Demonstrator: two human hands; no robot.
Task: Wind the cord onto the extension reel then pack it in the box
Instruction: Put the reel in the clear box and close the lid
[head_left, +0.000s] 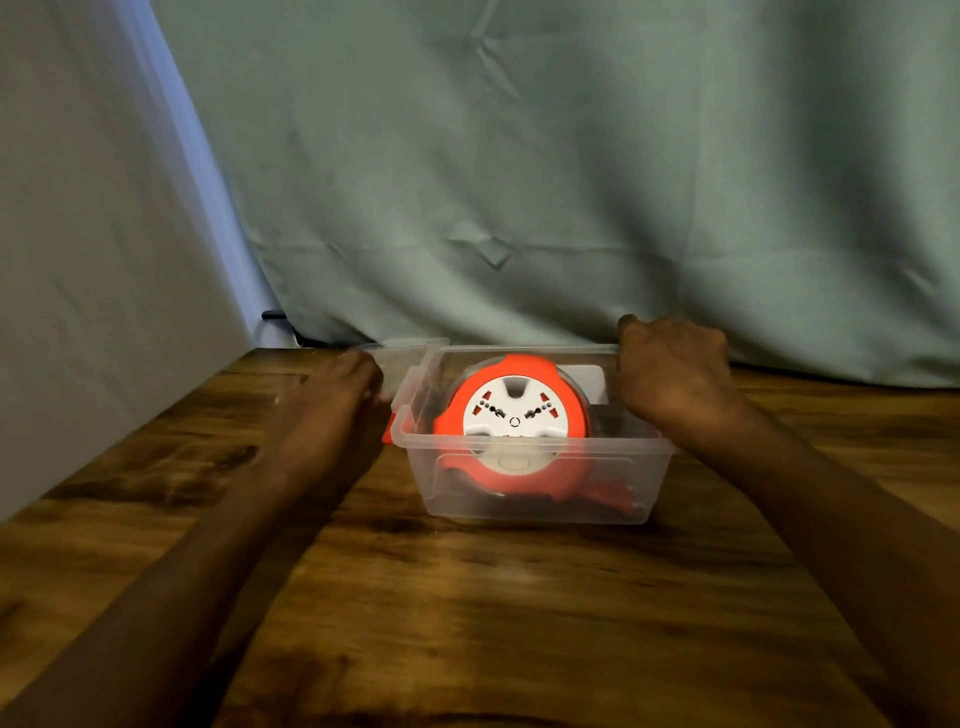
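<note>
Head view: the orange extension reel (514, 431) sits tilted in the clear box (530, 499) on the wooden surface (467, 613), right hand (670, 364) gripping its rim, left hand (343, 384) fingers blurred, unreadable; lidding likely follows.

Orange reel (519, 467) with white socket face, clear box (535, 504), brown woodgrain table (467, 623), grey-green curtain (571, 182).

Box (530, 488) open on top, reel (514, 431) filling most of it, curtain (571, 182) close behind, table (467, 613) bare in front
</note>
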